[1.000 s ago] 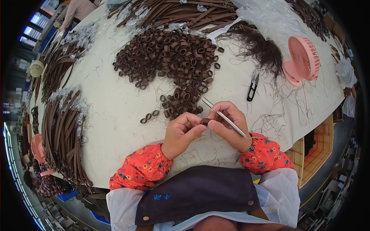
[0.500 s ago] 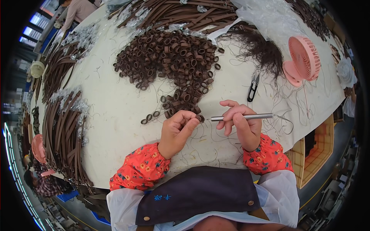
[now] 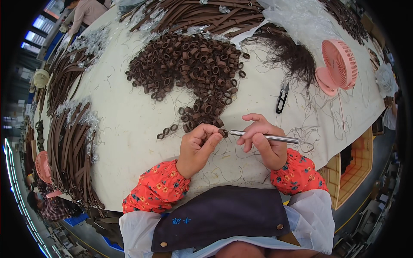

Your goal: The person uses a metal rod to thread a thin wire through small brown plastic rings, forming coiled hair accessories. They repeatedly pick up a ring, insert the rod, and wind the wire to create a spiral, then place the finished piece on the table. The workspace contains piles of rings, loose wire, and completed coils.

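Observation:
Pinched between the thumb and fingers of my left hand [image 3: 196, 148] is a small brown loop [image 3: 223, 133], like a belt keeper. My right hand [image 3: 265, 144] grips a slim silver pen-like tool [image 3: 275, 137] with a wire trailing from its back end. The tool's front end points left and meets or nearly meets the loop; its very tip is too small to make out. Just beyond my left hand lies a big heap of similar brown loops [image 3: 189, 60], with a few loose ones at its near edge.
Black thread snips [image 3: 282, 98] lie beyond my right hand, near a pink fan [image 3: 337, 66] and a tangle of dark threads [image 3: 297, 60]. Brown straps [image 3: 71, 155] are piled at the left, with more straps [image 3: 206, 17] at the back. Another person [image 3: 86, 15] stands at the far left.
My right hand has moved slightly left, bringing the silver tool up to the loop and tilting its back end down. My left hand stays in place with the loop.

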A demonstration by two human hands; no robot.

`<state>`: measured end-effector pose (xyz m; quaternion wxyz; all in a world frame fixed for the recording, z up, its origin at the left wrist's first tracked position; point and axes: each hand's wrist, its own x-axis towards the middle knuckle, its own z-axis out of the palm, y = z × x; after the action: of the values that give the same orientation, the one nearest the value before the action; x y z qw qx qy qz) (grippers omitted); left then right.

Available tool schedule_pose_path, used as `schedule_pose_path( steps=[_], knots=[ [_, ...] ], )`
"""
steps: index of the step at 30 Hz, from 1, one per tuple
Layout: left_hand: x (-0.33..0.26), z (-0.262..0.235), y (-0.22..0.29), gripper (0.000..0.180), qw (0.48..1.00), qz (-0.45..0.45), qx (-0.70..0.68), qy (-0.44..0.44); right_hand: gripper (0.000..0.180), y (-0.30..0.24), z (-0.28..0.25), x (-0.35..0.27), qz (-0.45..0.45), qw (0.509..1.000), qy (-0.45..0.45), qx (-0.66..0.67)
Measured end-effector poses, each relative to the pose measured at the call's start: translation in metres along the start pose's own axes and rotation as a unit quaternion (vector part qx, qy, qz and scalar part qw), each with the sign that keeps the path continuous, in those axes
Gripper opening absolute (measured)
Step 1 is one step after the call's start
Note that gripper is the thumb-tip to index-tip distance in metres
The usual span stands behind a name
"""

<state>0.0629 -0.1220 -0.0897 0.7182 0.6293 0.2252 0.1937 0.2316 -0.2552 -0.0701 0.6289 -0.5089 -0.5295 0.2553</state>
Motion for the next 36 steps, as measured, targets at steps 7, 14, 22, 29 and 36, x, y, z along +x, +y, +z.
schedule_pose_path(
  steps=[7,14,22,29,36],
  knots=[
    [0.000,0.001,-0.002,0.009,1.000,0.010,0.002,0.000,0.016,-0.002,-0.001,0.001,-0.001,0.999,-0.012,-0.035],
    [0.007,-0.012,0.003,0.007,0.987,0.085,0.133,-0.001,0.021,0.001,-0.006,-0.001,0.024,0.996,0.060,0.064],
    [-0.003,-0.048,0.020,0.023,0.847,0.193,0.493,0.050,0.022,-0.001,0.000,-0.001,0.082,0.985,0.102,0.111],
    [0.003,-0.030,0.026,0.025,0.812,0.240,0.532,0.033,0.023,-0.001,0.001,-0.001,0.083,0.985,0.102,0.108],
    [0.036,-0.007,0.013,0.018,0.797,0.252,0.549,-0.023,0.022,0.002,-0.003,0.002,0.077,0.988,0.103,0.080]
  ],
)
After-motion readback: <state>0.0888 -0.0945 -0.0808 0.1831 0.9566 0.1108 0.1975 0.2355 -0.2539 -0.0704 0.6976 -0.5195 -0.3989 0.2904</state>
